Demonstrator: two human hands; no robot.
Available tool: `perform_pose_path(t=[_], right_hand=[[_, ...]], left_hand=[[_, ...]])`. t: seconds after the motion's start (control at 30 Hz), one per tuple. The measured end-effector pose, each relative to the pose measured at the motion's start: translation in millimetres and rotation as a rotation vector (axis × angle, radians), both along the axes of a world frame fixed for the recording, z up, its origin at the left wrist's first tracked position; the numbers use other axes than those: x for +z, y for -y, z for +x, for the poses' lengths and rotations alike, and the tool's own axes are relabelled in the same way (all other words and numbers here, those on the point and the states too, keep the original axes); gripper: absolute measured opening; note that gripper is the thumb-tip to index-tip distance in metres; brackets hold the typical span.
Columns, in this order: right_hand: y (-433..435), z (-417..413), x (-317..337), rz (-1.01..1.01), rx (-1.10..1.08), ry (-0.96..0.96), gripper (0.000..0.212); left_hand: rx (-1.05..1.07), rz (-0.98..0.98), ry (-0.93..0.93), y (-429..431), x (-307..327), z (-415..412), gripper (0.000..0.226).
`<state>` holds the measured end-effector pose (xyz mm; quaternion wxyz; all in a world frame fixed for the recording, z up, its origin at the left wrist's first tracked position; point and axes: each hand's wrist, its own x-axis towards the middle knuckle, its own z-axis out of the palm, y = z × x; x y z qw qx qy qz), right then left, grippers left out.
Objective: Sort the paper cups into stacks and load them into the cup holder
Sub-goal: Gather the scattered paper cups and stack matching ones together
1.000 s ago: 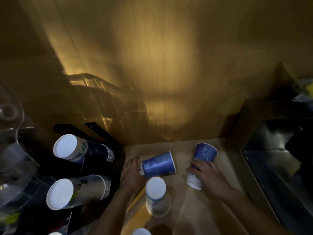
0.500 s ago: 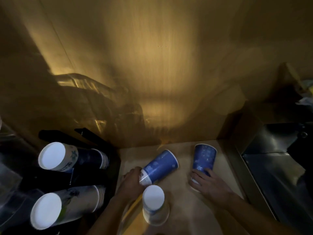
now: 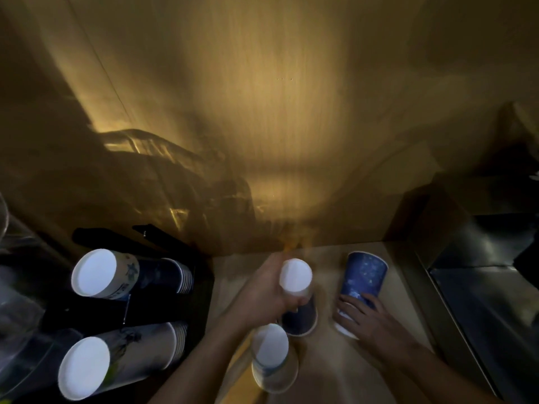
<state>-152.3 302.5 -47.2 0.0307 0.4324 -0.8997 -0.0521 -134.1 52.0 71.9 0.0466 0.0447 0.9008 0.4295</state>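
Note:
My left hand grips a blue paper cup that is turned bottom up, its white base facing me and its mouth down near the counter. My right hand rests on a second blue cup lying on its side at the right, mouth pointing away. A white-based cup stands upside down on the counter just in front of the held one. The black cup holder at the left carries two stacks: an upper stack and a lower stack.
A wooden wall rises right behind the counter. A dark metal sink borders the counter on the right. Clear plastic items sit at the far left beside the holder.
My left hand has lifted the lying blue cup and swung it bottom up, over toward the middle. The right hand has stayed on the other blue cup.

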Motion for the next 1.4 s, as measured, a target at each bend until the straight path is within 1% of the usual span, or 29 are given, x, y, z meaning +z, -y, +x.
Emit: perform_pose_path(t=[0.07, 0.1, 0.17, 0.27, 0.33, 0.43, 0.5, 0.57, 0.7, 0.83, 0.9, 0.97, 1.1, 1.2, 1.27, 1.33, 1.4], right_hand=[[-3, 2, -1, -0.062, 0.002, -0.065, 0.052], [-3, 3, -1, -0.073, -0.001, -0.083, 0.05], [-2, 6, 3, -0.072, -0.021, -0.087, 0.058], [-3, 11, 6, -0.131, -0.045, -0.084, 0.069], [-5, 14, 11, -0.165, -0.089, -0.104, 0.07], [-7, 17, 22, -0.19, -0.187, -0.119, 0.073], [-10, 17, 34, -0.216, -0.266, -0.109, 0.078], [-12, 17, 45, -0.278, -0.338, -0.087, 0.077], [-13, 18, 58, -0.485, -0.505, -0.026, 0.063], [-12, 17, 73, -0.714, -0.665, 0.054, 0.063], [-12, 18, 84, -0.825, -0.713, 0.044, 0.065], [-14, 23, 98, -0.977, -0.744, 0.015, 0.068], [-19, 34, 132, -1.256, -0.712, 0.004, 0.076], [-20, 47, 161, -1.446, -0.547, 0.041, 0.073], [-20, 58, 177, -1.489, -0.43, 0.015, 0.066], [-18, 70, 187, -1.469, -0.346, 0.003, 0.06], [-17, 82, 191, -1.422, -0.306, 0.002, 0.058]], left_hand=[[-0.076, -0.056, 0.0, -16, 6, -1, 0.057], [-0.114, -0.105, 0.002, -24, 8, -1, 0.061], [-0.184, -0.19, 0.054, -40, 11, 0, 0.067], [-0.284, -0.253, 0.144, -60, 8, 10, 0.059], [-0.316, -0.248, 0.14, -69, 1, 18, 0.053], [-0.243, -0.179, 0.137, -74, -7, 28, 0.052], [-0.16, -0.127, 0.136, -72, -8, 33, 0.053], [-0.071, -0.038, 0.151, -70, -9, 38, 0.054], [0.103, 0.141, 0.143, -80, -18, 58, 0.052], [0.164, 0.101, 0.124, -98, -26, 60, 0.054], [0.226, 0.108, 0.088, -105, -30, 63, 0.056], [0.309, 0.162, 0.037, -112, -35, 71, 0.056], [0.402, 0.312, -0.016, -123, -48, 89, 0.058], [0.409, 0.344, -0.03, -130, -52, 96, 0.062], [0.409, 0.348, -0.039, -132, -54, 98, 0.06], [0.391, 0.329, -0.041, -131, -55, 100, 0.058], [0.375, 0.284, -0.069, -128, -57, 102, 0.052]])
